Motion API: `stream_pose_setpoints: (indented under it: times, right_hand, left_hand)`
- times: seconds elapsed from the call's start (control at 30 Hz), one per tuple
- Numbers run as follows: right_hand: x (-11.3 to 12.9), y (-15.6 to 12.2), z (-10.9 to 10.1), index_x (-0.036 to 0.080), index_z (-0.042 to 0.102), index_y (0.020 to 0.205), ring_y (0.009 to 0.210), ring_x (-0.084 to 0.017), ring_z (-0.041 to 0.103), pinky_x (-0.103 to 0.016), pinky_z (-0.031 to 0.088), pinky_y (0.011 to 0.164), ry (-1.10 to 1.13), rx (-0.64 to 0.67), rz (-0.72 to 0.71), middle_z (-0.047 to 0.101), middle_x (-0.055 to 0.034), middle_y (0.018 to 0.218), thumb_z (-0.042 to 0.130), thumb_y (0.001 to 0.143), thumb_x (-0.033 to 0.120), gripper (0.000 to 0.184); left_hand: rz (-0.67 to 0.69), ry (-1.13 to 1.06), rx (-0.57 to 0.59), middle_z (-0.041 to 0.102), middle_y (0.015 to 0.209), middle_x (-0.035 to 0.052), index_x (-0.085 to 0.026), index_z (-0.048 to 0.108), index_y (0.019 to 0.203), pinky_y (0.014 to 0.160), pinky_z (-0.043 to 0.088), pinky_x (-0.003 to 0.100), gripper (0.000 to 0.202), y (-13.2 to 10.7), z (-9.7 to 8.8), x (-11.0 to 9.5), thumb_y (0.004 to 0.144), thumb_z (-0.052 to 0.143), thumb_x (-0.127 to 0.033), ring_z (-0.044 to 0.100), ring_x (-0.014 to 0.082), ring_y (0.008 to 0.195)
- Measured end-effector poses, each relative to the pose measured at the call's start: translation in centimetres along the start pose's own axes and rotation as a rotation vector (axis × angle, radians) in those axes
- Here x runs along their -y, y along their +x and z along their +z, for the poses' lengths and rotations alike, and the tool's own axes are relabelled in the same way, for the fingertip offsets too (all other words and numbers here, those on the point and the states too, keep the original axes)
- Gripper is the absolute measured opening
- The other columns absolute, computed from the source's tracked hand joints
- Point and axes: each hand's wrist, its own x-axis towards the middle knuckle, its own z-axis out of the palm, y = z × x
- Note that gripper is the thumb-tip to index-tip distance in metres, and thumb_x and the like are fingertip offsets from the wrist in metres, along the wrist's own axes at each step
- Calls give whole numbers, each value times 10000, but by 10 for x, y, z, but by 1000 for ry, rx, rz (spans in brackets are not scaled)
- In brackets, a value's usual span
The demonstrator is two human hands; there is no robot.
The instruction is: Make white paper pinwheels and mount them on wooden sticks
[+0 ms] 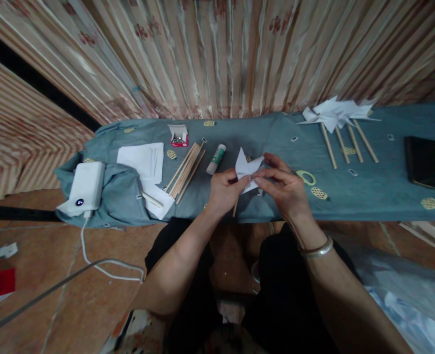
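Note:
A white paper pinwheel (244, 167) is held between both hands over the front part of the cloth-covered bench. My left hand (225, 191) pinches it from the left, thumb near its centre. From the right, my right hand (282, 184) has thumb and fingertips closed at the pinwheel's middle; a small dark spot shows there, too small to name. A wooden stick (235, 206) points down from below the pinwheel, its upper part hidden by the left hand. Just left of the hands lies a glue stick (216, 159). Green-handled scissors (306, 177) lie partly behind the right hand.
Bare wooden sticks (185, 173), a box of pins (179, 136) and white paper sheets (139, 160) lie to the left, beside a white power bank (86, 186) with a cable. Finished pinwheels (337, 115) on sticks and a black phone (427, 163) are at right. A curtain (225, 59) hangs behind.

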Motion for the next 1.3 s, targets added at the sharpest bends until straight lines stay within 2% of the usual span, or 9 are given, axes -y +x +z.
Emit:
stream_pose_setpoints:
  times: [0.43,0.57,0.8,0.97,1.1,1.3]
  right_hand:
    - [-1,-2,-1,259,746,790,1248,-265,569,-468,415,1116,-22,12,52,607,-36,1333,781,736,405,160]
    - [-3,-2,1,254,749,774,1248,-281,568,-487,406,1118,48,9,126,610,-42,1340,803,703,441,207]
    - [-1,-4,3,238,745,754,1220,-276,590,-446,467,1048,150,22,258,603,-65,1334,826,654,477,272]
    - [0,-6,5,240,738,748,1167,-258,616,-424,503,998,154,15,274,615,-62,1314,823,649,506,296]
    - [-1,-6,6,234,730,743,1118,-244,636,-405,523,959,169,4,278,613,-67,1300,827,636,519,319]
    - [-3,-7,8,230,705,767,1062,-236,658,-428,518,973,182,-16,269,599,-62,1335,828,638,519,339]
  left_hand:
    - [46,66,-8,655,639,15,-184,687,614,628,477,288,205,-1,0,1,739,761,-329,610,172,658]
    - [121,145,2,655,669,23,-180,682,627,635,453,281,215,-2,-2,0,771,729,-332,594,162,659]
    - [206,285,20,622,649,8,-176,659,610,624,413,265,255,-3,-5,-2,799,686,-344,556,141,632]
    - [223,292,30,634,666,16,-182,689,646,617,413,265,272,-4,-4,-4,820,669,-391,570,151,651]
    - [235,303,23,624,649,24,-180,674,605,622,419,273,345,-3,-5,-2,821,669,-449,565,154,637]
    - [203,252,44,678,724,47,-187,666,600,722,483,297,375,-2,-5,-1,810,680,-497,630,186,734]
